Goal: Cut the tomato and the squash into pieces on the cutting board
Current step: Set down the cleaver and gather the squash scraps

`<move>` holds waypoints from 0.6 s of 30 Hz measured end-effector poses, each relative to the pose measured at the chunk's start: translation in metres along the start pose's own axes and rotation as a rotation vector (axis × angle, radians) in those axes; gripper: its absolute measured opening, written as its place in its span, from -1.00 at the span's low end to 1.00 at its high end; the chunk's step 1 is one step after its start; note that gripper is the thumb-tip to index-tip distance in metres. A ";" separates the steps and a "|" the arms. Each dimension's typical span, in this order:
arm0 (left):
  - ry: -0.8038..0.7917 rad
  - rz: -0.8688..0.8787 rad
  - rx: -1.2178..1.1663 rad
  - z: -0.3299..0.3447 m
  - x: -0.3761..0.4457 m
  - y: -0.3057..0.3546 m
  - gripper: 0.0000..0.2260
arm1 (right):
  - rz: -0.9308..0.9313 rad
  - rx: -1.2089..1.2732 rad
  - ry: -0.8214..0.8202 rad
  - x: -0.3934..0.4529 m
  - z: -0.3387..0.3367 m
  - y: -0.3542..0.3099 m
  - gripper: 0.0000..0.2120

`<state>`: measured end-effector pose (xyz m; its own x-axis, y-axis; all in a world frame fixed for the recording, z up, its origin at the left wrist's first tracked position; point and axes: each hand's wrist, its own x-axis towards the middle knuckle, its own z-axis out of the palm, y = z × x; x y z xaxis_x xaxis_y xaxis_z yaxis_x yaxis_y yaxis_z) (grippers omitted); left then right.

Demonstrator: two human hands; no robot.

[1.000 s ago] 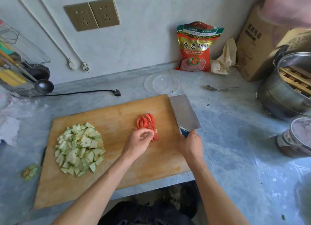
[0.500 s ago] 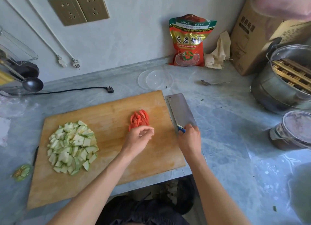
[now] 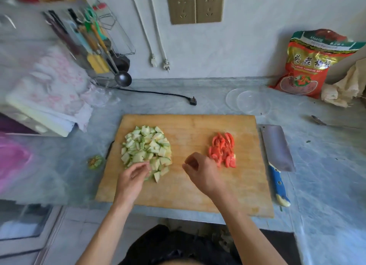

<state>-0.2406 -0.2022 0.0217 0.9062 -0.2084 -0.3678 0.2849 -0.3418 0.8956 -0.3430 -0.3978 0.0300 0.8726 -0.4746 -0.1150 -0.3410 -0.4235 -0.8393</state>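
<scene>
The right hand (image 3: 202, 173) is hovering over the middle of the cutting board (image 3: 190, 126) with its fingers loosely curled around nothing; half a second ago it was closing on the cleaver's handle, and now it is letting that tool lie. The left hand (image 3: 132, 177) is no longer steadying the tomato; it is reaching to the near edge of the squash pile (image 3: 146, 146), fingertips touching the nearest pieces, though whether it is pinching one or only nudging them I cannot tell.

The cleaver (image 3: 277, 148) is resting flat on the counter (image 3: 326, 165) just beside the board's right edge, blade pointing away, blue handle toward the person, apart from both hands. The tomato slices (image 3: 222, 151) are lying in a small red heap on the right half of the board, just past the right hand's knuckles. The squash is sitting in pale green chunks on the left half. A cut-off squash end (image 3: 95, 162) is lying on the counter just left of the board.

Putting the knife down and moving both hands toward the piles suggests the cutting is finishing: no whole vegetable is showing, so the task is looking essentially done, with only tidying or gathering likely ahead.
</scene>
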 end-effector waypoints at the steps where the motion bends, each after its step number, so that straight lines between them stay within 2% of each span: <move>1: 0.037 -0.006 0.005 -0.023 0.004 -0.008 -0.92 | -0.012 -0.004 -0.034 0.003 0.013 -0.013 -0.88; 7: 0.081 -0.041 0.072 -0.110 0.036 -0.049 -0.84 | -0.014 -0.047 -0.140 0.014 0.074 -0.059 -0.96; 11: 0.065 -0.011 0.304 -0.165 0.065 -0.062 -0.90 | 0.024 -0.060 -0.175 0.018 0.119 -0.088 -0.93; 15: 0.128 0.121 0.585 -0.203 0.108 -0.065 -0.76 | 0.051 -0.074 -0.202 0.022 0.158 -0.112 -0.90; 18: 0.073 0.229 0.675 -0.220 0.147 -0.067 -0.55 | 0.092 -0.097 -0.199 0.023 0.184 -0.122 -0.91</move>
<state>-0.0580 -0.0082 -0.0377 0.9454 -0.2892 -0.1501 -0.1494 -0.7941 0.5892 -0.2171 -0.2156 0.0319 0.8850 -0.3568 -0.2990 -0.4455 -0.4622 -0.7668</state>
